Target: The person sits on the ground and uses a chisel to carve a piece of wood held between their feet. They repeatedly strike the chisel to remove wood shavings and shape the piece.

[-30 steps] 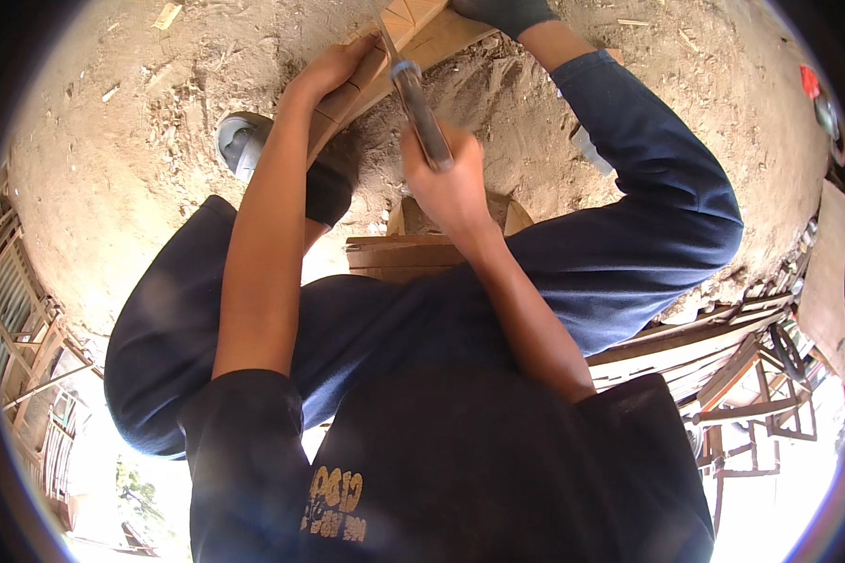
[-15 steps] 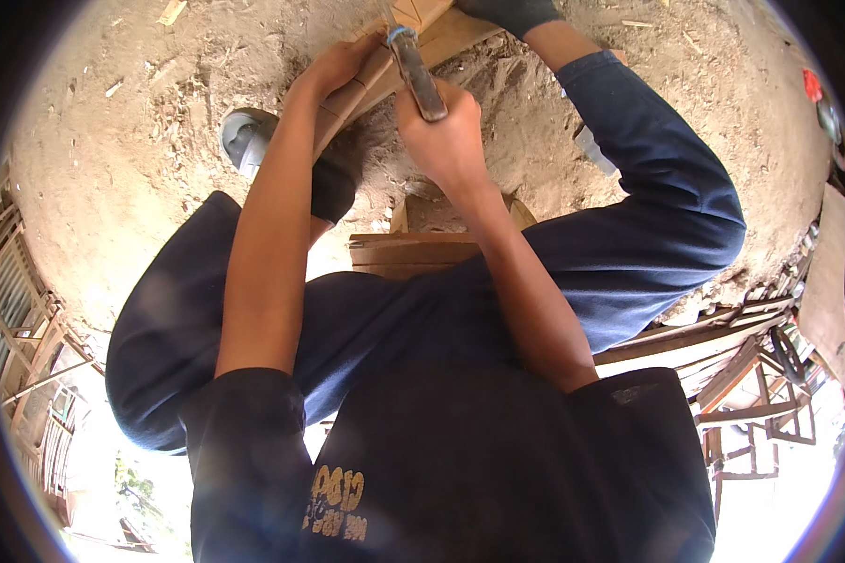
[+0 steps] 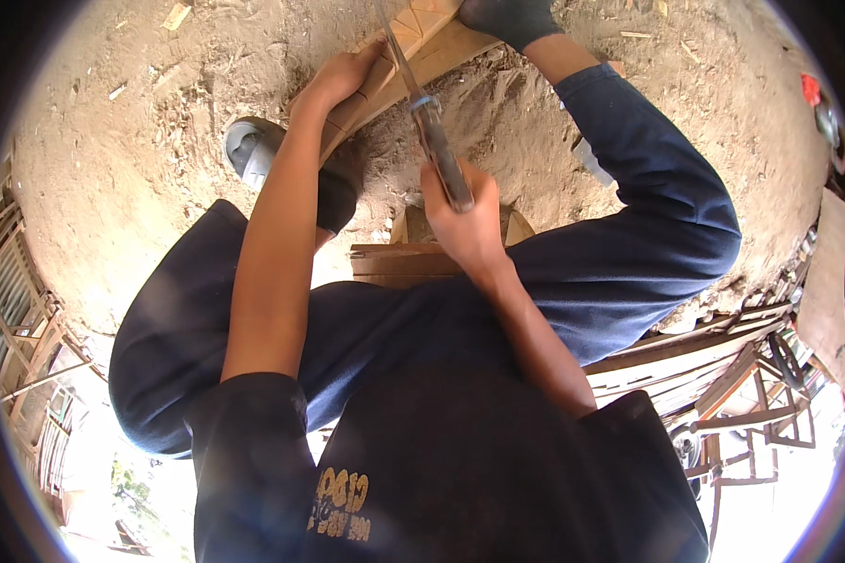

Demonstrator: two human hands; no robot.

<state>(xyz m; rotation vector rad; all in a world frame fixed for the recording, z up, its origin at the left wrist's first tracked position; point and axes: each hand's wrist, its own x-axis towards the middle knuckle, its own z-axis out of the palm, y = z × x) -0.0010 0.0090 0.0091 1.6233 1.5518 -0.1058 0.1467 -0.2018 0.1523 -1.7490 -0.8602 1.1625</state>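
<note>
My right hand (image 3: 465, 211) is closed around the dark handle of a handsaw (image 3: 441, 155), which has blue wrapping where the blade begins. The narrow blade runs away from me across a wooden beam (image 3: 413, 38) marked with dark cross lines. Its far end passes out of the top of the view. My left hand (image 3: 340, 77) grips the beam's left side, close to the blade; some of its fingers are hidden. Beneath the beam lies a wider plank (image 3: 455, 54), slanting up to the right. My right foot, in a dark covering (image 3: 512, 17), is against the wood's far end.
I sit on a low wooden seat (image 3: 404, 263) above bare dirt ground (image 3: 169, 122) strewn with wood chips. My left shoe (image 3: 252, 148) is beside the beam's near end. Stacked boards (image 3: 685, 352) and a wooden frame (image 3: 756, 413) stand at the right.
My right hand has drawn the handsaw back toward me and slightly right, so more of its blade shows. My left hand stays on the beam.
</note>
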